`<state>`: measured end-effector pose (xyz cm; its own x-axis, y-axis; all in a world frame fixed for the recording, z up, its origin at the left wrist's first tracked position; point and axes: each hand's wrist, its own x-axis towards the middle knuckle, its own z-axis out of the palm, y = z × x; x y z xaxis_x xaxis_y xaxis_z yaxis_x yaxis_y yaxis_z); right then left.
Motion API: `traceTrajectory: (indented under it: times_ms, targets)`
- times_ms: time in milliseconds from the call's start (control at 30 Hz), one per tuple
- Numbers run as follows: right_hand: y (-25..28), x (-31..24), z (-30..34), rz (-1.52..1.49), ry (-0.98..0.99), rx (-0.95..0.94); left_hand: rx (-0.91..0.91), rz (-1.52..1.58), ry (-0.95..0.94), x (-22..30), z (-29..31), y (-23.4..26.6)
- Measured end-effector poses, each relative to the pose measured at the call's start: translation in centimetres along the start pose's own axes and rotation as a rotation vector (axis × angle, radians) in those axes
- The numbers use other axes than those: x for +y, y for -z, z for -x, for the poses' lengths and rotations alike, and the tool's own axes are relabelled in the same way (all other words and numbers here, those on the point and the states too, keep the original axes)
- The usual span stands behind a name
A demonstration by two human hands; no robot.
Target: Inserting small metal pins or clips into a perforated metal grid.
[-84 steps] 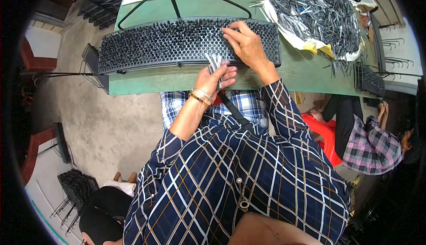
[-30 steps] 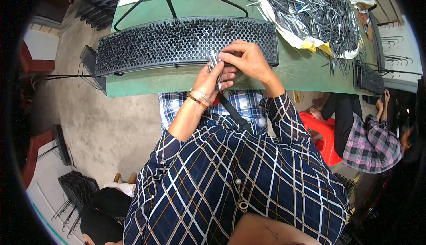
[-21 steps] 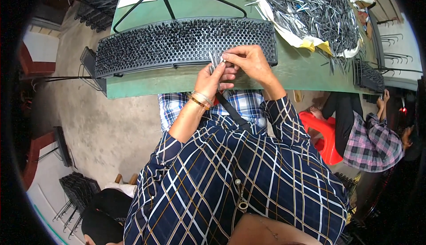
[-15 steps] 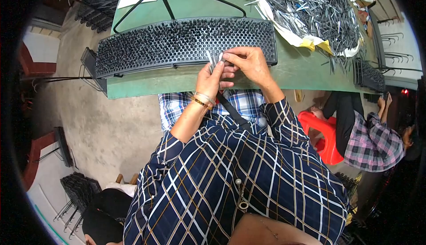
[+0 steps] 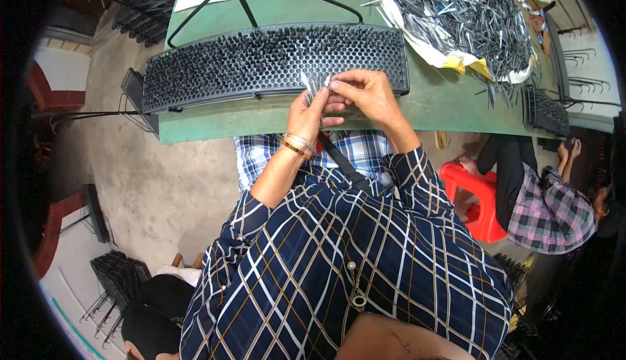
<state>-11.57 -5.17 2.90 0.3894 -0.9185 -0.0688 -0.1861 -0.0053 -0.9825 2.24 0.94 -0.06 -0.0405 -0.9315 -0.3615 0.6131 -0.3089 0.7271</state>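
My left hand (image 5: 310, 115) is closed around a small bunch of slim, pointed metal pieces (image 5: 311, 87), their shiny tips poking up past the thumb. Beside it, my right hand (image 5: 373, 96) pinches at the top of the bunch with thumb and forefinger. What exactly sits between those fingertips is too small to make out. Just beyond both hands lies a long black rack (image 5: 280, 63) full of round holes. Dark slender pieces stand upright in many holes, densest at its left and along the far side; the near right holes look bare.
A large heap of metal pieces (image 5: 456, 17) lies on a white sack (image 5: 454, 64) at the far right of the green table (image 5: 450, 109). Black rods (image 5: 244, 1) rise behind the rack. Another person (image 5: 548, 203) is near a red stool (image 5: 482, 203) on the right.
My hands stay together in nearly the same place. The right fingers have shifted only slightly against the bunch, and the view has moved a little.
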Motion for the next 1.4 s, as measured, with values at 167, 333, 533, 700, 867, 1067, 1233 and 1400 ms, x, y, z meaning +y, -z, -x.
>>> traceTrajectory:
  times_ms: [167,333,533,700,867,1067,1233,1400]
  targets:
    - [0.0,-0.1,0.0,-0.075,-0.056,-0.012,-0.02,-0.099,0.005,0.1,-0.4,0.1]
    - [0.3,-0.1,0.0,-0.131,0.016,0.064,-0.056,-0.109,0.032,0.2,-0.3,-0.5]
    - [2.8,-2.6,-2.3,0.098,0.204,0.239,-0.034,-0.023,0.15,0.3,-0.7,-0.2]
    - [4.2,-1.2,-5.3,0.222,0.295,0.236,-0.065,-0.031,0.214,0.3,-0.6,-0.6]
    - [4.3,-0.1,-6.1,0.273,0.306,0.234,-0.066,-0.009,0.213,0.2,-0.5,-0.3]
    - [3.9,-0.2,-6.2,0.307,0.396,0.211,-0.018,0.024,0.235,0.4,-0.7,-0.3]
    - [4.3,0.2,-6.3,0.392,0.485,0.22,-0.023,-0.001,0.232,0.3,-0.9,-0.2]
    - [3.3,0.2,-6.0,0.545,0.643,0.281,-0.038,-0.01,0.242,0.5,-0.7,0.1]
